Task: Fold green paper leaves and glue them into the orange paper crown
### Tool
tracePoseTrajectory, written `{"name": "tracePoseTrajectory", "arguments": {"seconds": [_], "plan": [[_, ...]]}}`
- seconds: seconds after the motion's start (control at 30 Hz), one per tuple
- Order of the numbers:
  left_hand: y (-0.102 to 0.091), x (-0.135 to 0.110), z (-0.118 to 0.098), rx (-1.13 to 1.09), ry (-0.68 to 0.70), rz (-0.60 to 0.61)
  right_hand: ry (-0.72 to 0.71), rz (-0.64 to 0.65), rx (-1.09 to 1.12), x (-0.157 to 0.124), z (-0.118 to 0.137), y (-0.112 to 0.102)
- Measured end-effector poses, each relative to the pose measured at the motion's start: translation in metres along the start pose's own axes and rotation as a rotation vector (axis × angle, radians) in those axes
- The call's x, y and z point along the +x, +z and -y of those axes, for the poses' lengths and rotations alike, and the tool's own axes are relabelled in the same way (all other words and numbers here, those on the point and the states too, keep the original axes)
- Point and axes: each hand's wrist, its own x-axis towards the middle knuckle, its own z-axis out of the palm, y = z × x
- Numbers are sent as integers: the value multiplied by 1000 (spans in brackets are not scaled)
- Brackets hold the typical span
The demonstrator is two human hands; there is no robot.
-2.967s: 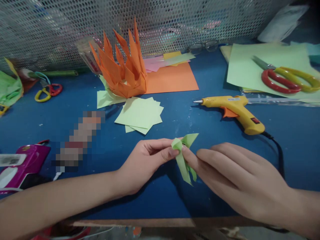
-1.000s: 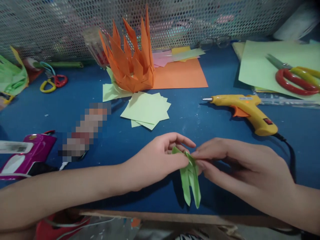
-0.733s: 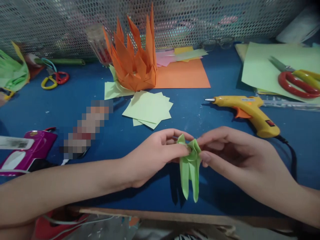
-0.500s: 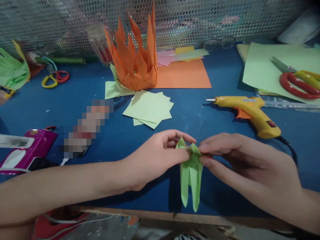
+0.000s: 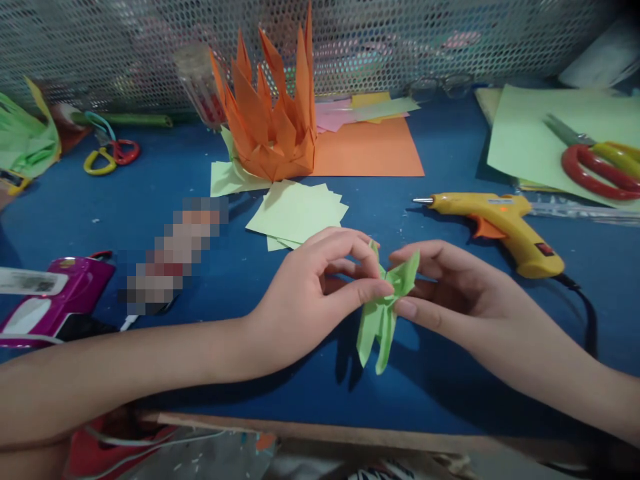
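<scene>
Both hands pinch a small folded light-green paper piece (image 5: 381, 319) above the blue table (image 5: 390, 220). My left hand (image 5: 315, 293) grips its upper left part between thumb and fingers. My right hand (image 5: 450, 293) pinches the upper right flap. Two narrow pointed ends of the piece hang down toward me. A stack of light-green paper squares (image 5: 295, 212) lies just beyond my left hand.
An orange spiked paper crown (image 5: 270, 127) stands at the back on orange paper (image 5: 370, 150). A yellow glue gun (image 5: 495, 220) lies to the right, its cord running near my right arm. Red-yellow scissors (image 5: 597, 163) rest on green sheets. Small scissors (image 5: 105, 157) and a magenta device (image 5: 55, 303) lie left. Wire mesh closes the back.
The green piece has been turned and lifted; its two points now hang shorter and tilted left, and the upper flaps have been spread apart between the hands.
</scene>
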Motion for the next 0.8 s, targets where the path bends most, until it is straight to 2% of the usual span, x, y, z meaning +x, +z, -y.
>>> {"name": "tracePoseTrajectory", "arguments": {"seconds": [0.07, 0.27, 0.5, 0.8], "plan": [[-2, 1, -2, 121, 75, 9, -9, -3, 14, 0, 0, 0], [-4, 0, -5, 275, 125, 40, -19, 1, 10, -3, 0, 1], [-2, 0, -4, 314, 147, 18, -4, -34, 9, -2, 1, 4], [-2, -2, -1, 364, 167, 50, 38, 0, 78, -3, 1, 4]]}}
